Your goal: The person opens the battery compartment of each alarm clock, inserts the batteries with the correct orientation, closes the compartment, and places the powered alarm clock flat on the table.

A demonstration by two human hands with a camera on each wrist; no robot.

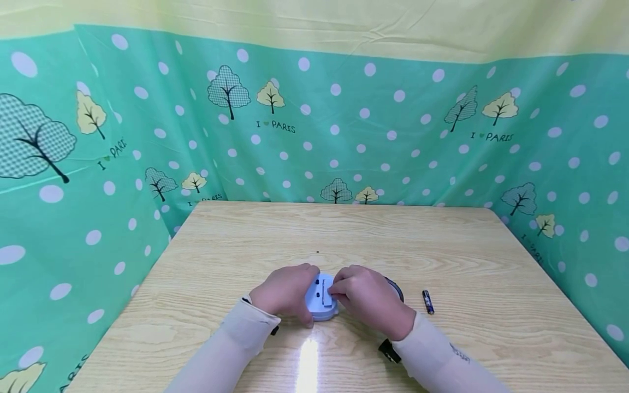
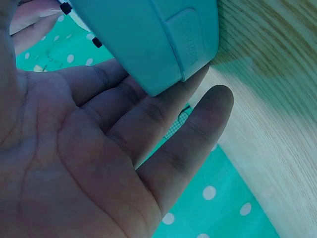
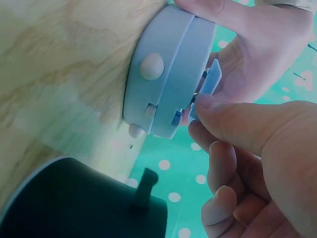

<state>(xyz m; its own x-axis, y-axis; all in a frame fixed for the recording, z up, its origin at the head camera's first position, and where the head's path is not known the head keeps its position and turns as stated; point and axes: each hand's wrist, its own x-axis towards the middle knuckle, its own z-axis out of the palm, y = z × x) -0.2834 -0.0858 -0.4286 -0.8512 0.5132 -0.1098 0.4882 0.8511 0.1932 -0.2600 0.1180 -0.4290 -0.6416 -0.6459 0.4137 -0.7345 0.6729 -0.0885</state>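
A light blue alarm clock (image 1: 314, 312) lies back side up on the table, with two black knobs and a battery compartment showing. My left hand (image 1: 285, 293) grips its left side, the thumb at the near edge. In the left wrist view, fingers (image 2: 153, 114) lie against the clock's casing. My right hand (image 1: 366, 295) pinches a small light blue battery cover (image 3: 213, 79) between thumb and index finger. From the right wrist, the cover stands tilted at the compartment, with its other fingers loosely curled below.
An AAA-size battery (image 1: 428, 302) lies on the wooden table (image 1: 236, 229) to the right of the right hand. A dark cylindrical thing (image 3: 79, 203) with a light rim stands by that hand, mostly hidden from the head view. Patterned green cloth (image 1: 344, 131) hangs around the table.
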